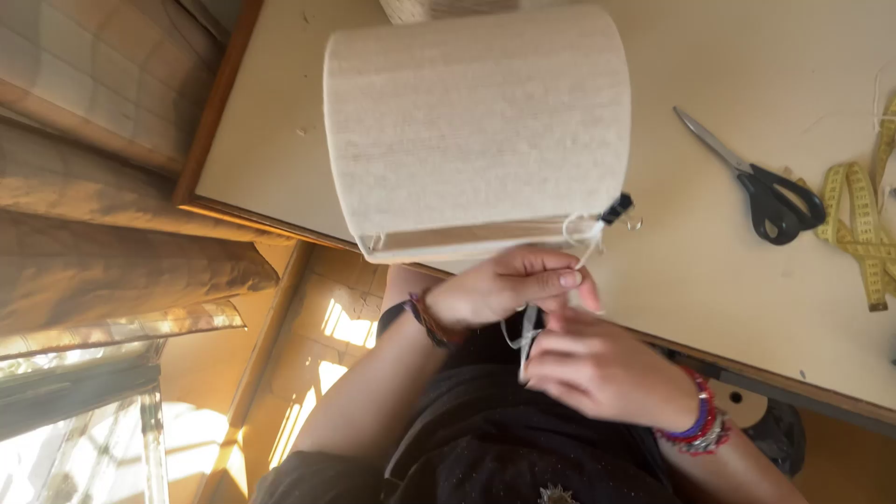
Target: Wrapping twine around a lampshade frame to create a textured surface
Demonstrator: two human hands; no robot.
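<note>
Pinched white thread [523, 331] between left hand [499, 289] and right hand [597, 369] just below beige cylindrical fabric lampshade [476, 131]; risked snapping thread or unseating black binder clip [616, 208] through hard tugging.

Single head-worn view, aimed steeply down at table edge [280, 219], frame rolled sideways. Fabric lampshade [476, 131] seen close, centre frame. Scissors [761, 187] caught beyond lampshade; floor glimpsed below table edge. No second view shared.
</note>
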